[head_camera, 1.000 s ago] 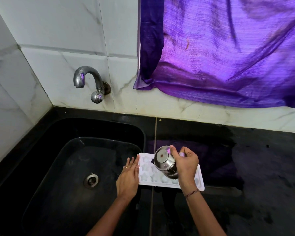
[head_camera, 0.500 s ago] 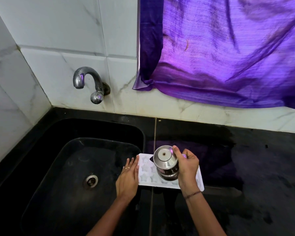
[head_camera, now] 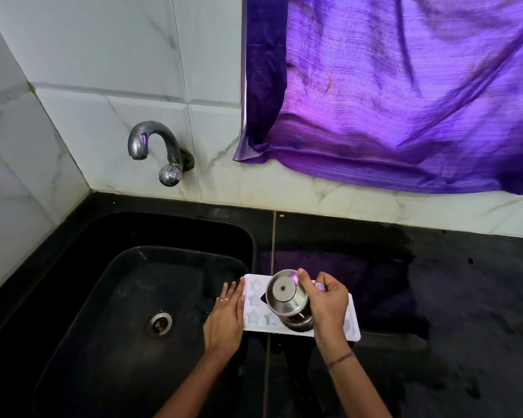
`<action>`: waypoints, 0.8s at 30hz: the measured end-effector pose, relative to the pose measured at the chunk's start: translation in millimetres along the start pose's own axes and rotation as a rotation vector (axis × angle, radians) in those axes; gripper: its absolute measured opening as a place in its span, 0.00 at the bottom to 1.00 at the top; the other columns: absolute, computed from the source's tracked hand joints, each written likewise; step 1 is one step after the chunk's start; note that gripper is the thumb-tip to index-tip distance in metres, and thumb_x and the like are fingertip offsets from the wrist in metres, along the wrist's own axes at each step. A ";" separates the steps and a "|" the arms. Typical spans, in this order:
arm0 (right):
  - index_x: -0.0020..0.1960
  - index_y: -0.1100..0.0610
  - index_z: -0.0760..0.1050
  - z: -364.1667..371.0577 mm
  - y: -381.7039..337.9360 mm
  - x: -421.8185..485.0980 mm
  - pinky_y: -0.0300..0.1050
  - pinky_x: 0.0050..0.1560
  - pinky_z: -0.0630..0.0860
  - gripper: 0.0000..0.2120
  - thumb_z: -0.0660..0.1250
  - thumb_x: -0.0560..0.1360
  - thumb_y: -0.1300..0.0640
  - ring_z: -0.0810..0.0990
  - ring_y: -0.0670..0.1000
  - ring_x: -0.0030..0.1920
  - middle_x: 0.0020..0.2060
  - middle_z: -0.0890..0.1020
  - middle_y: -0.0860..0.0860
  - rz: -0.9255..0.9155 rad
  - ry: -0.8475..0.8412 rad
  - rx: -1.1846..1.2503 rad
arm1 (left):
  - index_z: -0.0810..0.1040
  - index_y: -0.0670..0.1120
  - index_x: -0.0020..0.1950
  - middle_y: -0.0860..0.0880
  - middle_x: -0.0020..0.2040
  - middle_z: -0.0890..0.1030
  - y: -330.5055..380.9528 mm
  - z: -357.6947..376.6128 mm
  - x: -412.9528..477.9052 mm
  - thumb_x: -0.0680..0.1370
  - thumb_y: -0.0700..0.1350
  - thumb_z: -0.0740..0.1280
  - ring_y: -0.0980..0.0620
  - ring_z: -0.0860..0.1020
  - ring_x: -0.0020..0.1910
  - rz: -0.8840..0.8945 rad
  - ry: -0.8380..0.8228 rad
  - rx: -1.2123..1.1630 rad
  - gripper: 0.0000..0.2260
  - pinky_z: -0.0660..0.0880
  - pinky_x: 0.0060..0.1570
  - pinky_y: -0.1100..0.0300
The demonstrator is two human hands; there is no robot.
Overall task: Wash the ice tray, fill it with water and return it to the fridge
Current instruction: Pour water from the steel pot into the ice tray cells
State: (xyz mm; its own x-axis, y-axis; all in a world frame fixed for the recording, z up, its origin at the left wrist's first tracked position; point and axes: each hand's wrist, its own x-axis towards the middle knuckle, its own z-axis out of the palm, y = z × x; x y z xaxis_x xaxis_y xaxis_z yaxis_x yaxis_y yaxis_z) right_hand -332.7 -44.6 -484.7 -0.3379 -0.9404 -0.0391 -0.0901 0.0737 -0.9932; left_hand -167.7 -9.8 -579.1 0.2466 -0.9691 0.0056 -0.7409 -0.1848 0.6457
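The white ice tray lies flat on the black tabletop, right next to the sink. The left hand has a loose grip. Its fingers are straight and rest against the tray's left side. The right hand has its grip wrapped around a shiny steel cup. The cup is tipped over the middle of the tray, with its round bottom showing. I can't see any water coming out. A tap sticks out of the wall above the sink. A purple cloth hangs on the wall.
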 end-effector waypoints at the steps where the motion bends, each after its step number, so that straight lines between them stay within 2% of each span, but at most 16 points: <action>1: 0.28 0.58 0.60 -0.1 -0.5 -0.7 0.37 0.29 0.63 0.24 0.74 0.70 0.59 0.60 0.46 0.26 0.23 0.62 0.51 -0.020 -0.005 -0.012 | 0.56 0.61 0.75 0.59 0.75 0.60 -0.1 0.0 0.0 0.83 0.52 0.48 0.67 0.47 0.71 -0.001 0.000 0.002 0.20 0.66 0.69 0.57; 5: 0.26 0.57 0.59 0.7 -3.1 -2.2 0.32 0.26 0.61 0.25 0.74 0.69 0.61 0.60 0.44 0.23 0.21 0.61 0.48 -0.089 -0.007 -0.054 | 0.56 0.61 0.75 0.59 0.75 0.60 1.5 -0.8 -0.5 0.83 0.52 0.47 0.67 0.47 0.71 -0.003 -0.002 0.007 0.20 0.68 0.68 0.57; 10: 0.26 0.56 0.58 1.3 -2.4 -4.0 0.33 0.26 0.61 0.26 0.74 0.69 0.61 0.60 0.45 0.24 0.21 0.61 0.47 -0.130 -0.015 -0.077 | 0.57 0.62 0.74 0.59 0.75 0.61 -0.1 0.4 0.2 0.83 0.52 0.48 0.67 0.49 0.72 -0.002 0.004 -0.007 0.19 0.69 0.67 0.56; 16: 0.27 0.59 0.61 1.5 -1.8 -4.3 0.33 0.27 0.61 0.23 0.74 0.69 0.61 0.60 0.45 0.25 0.23 0.63 0.52 -0.141 -0.030 -0.083 | 0.58 0.61 0.75 0.59 0.75 0.61 -0.7 1.2 0.8 0.83 0.52 0.48 0.68 0.48 0.71 -0.001 0.002 0.000 0.19 0.69 0.67 0.56; 20: 0.27 0.58 0.60 0.2 -1.4 -2.7 0.33 0.27 0.61 0.24 0.74 0.69 0.61 0.60 0.45 0.25 0.22 0.62 0.50 -0.133 -0.018 -0.080 | 0.57 0.61 0.75 0.59 0.75 0.61 -1.1 1.5 0.7 0.83 0.52 0.47 0.68 0.48 0.71 -0.007 0.003 0.007 0.20 0.67 0.68 0.57; 24: 0.27 0.58 0.60 -2.8 -0.8 0.5 0.38 0.29 0.62 0.24 0.75 0.69 0.59 0.60 0.46 0.26 0.23 0.62 0.50 -0.070 -0.005 -0.056 | 0.58 0.61 0.74 0.59 0.75 0.62 -1.5 2.5 0.9 0.83 0.52 0.48 0.67 0.49 0.71 -0.005 0.016 0.005 0.19 0.68 0.68 0.57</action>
State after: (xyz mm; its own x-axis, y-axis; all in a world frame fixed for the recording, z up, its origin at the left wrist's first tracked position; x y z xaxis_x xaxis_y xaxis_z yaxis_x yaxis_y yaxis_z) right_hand -335.4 -44.2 -483.6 -0.3244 -0.9455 0.0295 -0.1660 0.0262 -0.9858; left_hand -168.0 -10.8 -582.0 0.2597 -0.9656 0.0147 -0.7430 -0.1901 0.6417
